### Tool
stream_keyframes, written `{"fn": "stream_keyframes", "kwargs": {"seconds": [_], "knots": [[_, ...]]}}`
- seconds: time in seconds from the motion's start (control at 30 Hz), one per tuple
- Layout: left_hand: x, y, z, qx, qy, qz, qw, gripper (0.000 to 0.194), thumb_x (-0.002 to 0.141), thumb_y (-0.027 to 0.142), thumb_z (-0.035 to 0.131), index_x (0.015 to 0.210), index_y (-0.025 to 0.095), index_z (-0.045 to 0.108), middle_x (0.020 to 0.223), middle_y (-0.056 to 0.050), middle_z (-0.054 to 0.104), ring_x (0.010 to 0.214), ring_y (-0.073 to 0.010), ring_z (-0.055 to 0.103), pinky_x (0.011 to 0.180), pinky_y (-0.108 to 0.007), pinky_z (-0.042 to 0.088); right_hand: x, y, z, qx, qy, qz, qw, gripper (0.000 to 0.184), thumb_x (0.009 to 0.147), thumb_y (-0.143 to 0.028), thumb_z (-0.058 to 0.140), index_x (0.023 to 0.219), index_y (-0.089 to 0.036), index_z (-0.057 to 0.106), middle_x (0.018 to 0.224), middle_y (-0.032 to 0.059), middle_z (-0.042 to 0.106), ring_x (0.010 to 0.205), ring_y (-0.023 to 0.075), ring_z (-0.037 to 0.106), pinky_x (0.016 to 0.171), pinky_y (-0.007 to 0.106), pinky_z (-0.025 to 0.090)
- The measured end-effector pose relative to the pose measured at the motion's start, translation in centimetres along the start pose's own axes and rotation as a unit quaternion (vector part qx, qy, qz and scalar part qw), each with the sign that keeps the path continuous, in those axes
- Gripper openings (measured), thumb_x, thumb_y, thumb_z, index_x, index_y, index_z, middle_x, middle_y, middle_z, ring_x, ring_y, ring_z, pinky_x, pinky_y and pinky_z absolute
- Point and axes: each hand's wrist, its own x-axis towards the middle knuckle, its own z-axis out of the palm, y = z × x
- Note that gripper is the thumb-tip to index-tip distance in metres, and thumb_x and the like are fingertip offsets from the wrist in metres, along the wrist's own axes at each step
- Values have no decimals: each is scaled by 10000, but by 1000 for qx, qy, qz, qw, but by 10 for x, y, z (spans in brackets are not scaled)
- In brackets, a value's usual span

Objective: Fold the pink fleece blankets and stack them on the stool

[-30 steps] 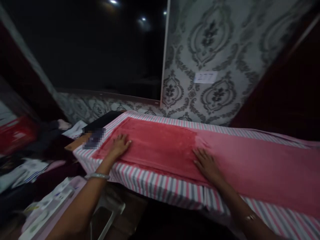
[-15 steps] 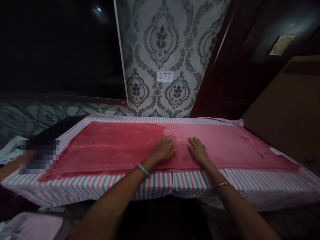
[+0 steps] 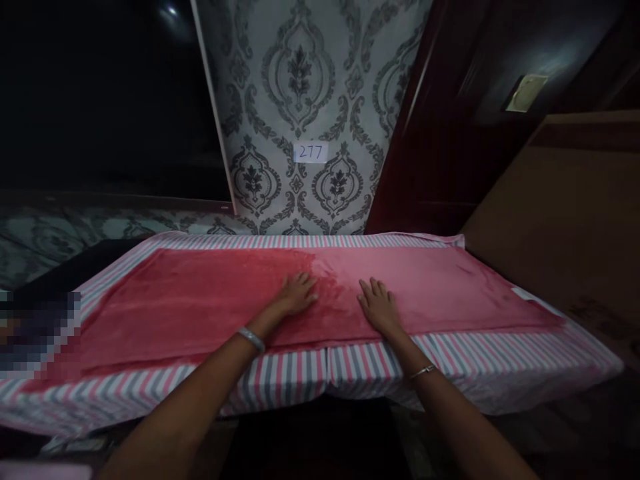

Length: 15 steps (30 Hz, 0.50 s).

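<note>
A long red-pink plush cloth (image 3: pixel 200 293) lies spread out, folded into a rectangle. Its left part looks darker red and its right part lighter pink. My left hand (image 3: pixel 298 293) rests palm down on the darker part near the middle, fingers outstretched. On the lighter side, close to the centre, my right hand (image 3: pixel 379 305) lies flat with its fingers apart. Neither hand holds anything. Beneath the cloth is a striped pink, grey and white cover (image 3: pixel 295 380), which hangs over the front edge.
A dark television screen (image 3: pixel 110 100) fills the upper left. On the patterned wall a paper label (image 3: pixel 311 152) reads 277. At right stand a dark red door (image 3: pixel 450 100) and a large brown cardboard box (image 3: pixel 565 220). A pixelated patch covers the far left edge.
The view has shifted right, so everything sits further left. My left hand has slid left along the cloth, widening the gap between my hands. Darker pile shows where it was.
</note>
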Motion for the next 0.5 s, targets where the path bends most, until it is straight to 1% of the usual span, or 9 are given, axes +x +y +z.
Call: {"fn": "stream_keyframes", "kwargs": {"seconds": [0.07, 0.1, 0.17, 0.23, 0.33, 0.4, 0.43, 0.5], "knots": [[1, -17, -10, 12, 30, -36, 999, 620, 995, 464, 370, 1548, 185, 356, 1644, -177, 260, 1532, -346, 206, 1209, -648, 146, 6, -3, -5, 20, -20, 11, 1000, 535, 1052, -381, 308, 1567, -245, 358, 1640, 139, 284, 1501, 331, 251, 1141, 563, 289], [1, -24, -11, 23, 46, -55, 997, 625, 995, 462, 363, 1551, 175, 353, 1645, -181, 257, 1531, -350, 206, 1211, -644, 143, 10, -5, -9, 32, -27, 14, 999, 539, 1052, -386, 303, 1572, -251, 346, 1646, 137, 271, 1505, 332, 242, 1140, 575, 287], [2, -33, -8, 55, 77, -80, 992, 625, 992, 467, 364, 1545, 177, 374, 1635, -171, 289, 1521, -352, 234, 1212, -628, 163, 20, -14, -16, 54, -34, 6, 998, 545, 1053, -393, 298, 1578, -254, 331, 1656, 134, 244, 1512, 338, 224, 1142, 596, 275], [3, -38, -1, 95, 101, -85, 987, 613, 989, 465, 359, 1529, 180, 411, 1615, -168, 337, 1505, -360, 273, 1195, -623, 214, 30, -24, -23, 71, -39, -34, 996, 549, 1052, -407, 307, 1579, -253, 331, 1665, 126, 217, 1520, 334, 202, 1159, 598, 245], [6, -41, 7, 142, 126, -82, 978, 598, 986, 438, 342, 1512, 173, 443, 1589, -175, 384, 1479, -363, 326, 1157, -617, 285, 45, -31, -26, 83, -56, -119, 988, 545, 1056, -456, 314, 1569, -275, 347, 1670, 93, 210, 1529, 313, 182, 1188, 592, 186], [8, -43, 9, 163, 132, -76, 975, 595, 978, 421, 348, 1507, 170, 452, 1581, -175, 397, 1468, -356, 350, 1139, -600, 318, 53, -23, -24, 85, -60, -152, 983, 544, 1058, -490, 311, 1562, -292, 358, 1666, 67, 236, 1528, 297, 187, 1200, 588, 161], [10, -43, 8, 171, 133, -74, 974, 595, 974, 414, 349, 1506, 167, 453, 1578, -173, 404, 1465, -352, 356, 1135, -591, 327, 57, -15, -23, 84, -57, -155, 983, 546, 1057, -503, 311, 1560, -297, 360, 1663, 57, 248, 1526, 291, 192, 1203, 584, 157], [13, -45, 7, 180, 128, -75, 972, 602, 967, 403, 338, 1505, 160, 455, 1571, -169, 416, 1462, -346, 366, 1126, -580, 342, 63, 12, -22, 75, -45, -132, 987, 545, 1058, -507, 313, 1559, -298, 363, 1659, 48, 260, 1523, 282, 200, 1207, 573, 159]]}}
